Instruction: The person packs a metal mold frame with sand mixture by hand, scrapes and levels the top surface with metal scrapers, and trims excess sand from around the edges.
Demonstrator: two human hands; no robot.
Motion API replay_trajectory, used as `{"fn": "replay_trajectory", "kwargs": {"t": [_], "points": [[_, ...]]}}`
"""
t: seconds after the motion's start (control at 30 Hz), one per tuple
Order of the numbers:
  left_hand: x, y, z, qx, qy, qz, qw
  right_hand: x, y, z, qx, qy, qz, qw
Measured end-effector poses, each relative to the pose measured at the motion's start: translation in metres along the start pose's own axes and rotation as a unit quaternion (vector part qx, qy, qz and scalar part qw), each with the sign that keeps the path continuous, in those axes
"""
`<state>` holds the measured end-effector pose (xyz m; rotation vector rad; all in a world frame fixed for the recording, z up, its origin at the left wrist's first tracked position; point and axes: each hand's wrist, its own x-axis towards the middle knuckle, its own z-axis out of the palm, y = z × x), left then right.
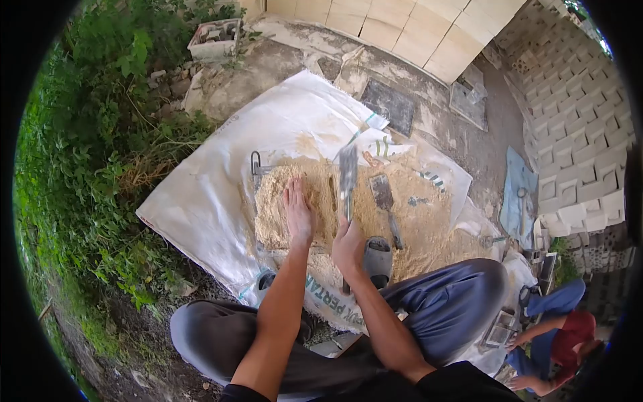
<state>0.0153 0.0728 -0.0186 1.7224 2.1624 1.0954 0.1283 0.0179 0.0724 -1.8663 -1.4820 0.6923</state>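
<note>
My left hand [299,213] lies with its fingers stretched out on a heap of pale, crumbly, sand-like material [271,208]. The heap fills or covers a frame-like mould, and a bent metal handle [255,164] sticks out at its far left corner. In my right hand [348,246] is a trowel [347,171], its fingers wrapped round the handle. The trowel's blade points away from me, raised beside the heap and smeared by motion. A second trowel [382,194] rests on the loose material to the right.
A white woven sack sheet [201,174] is spread beneath the material. Green plants [100,167] border the left. Dark square slabs [390,106] lie on the ground beyond. At right stand stacked pale blocks [576,134] and a blue sheet [517,187]. A co-worker in a red shirt [569,348] sits lower right.
</note>
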Motion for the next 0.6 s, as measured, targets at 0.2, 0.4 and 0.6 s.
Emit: {"fn": "replay_trajectory", "kwargs": {"t": [0.2, 0.4, 0.6], "points": [[0.002, 0.006, -0.004, 0.014, -0.005, -0.012, 1.000, -0.001, 0.008, 0.008, 0.027, -0.008, 0.024, 0.999], [0.000, -0.002, 0.005, 0.006, -0.006, -0.004, 1.000, -0.009, 0.039, 0.019, -0.090, -0.091, 0.012, 0.992], [-0.003, -0.003, 0.003, 0.038, -0.014, 0.006, 0.999, 0.013, -0.026, -0.022, 0.030, -0.052, 0.042, 0.997]]}}
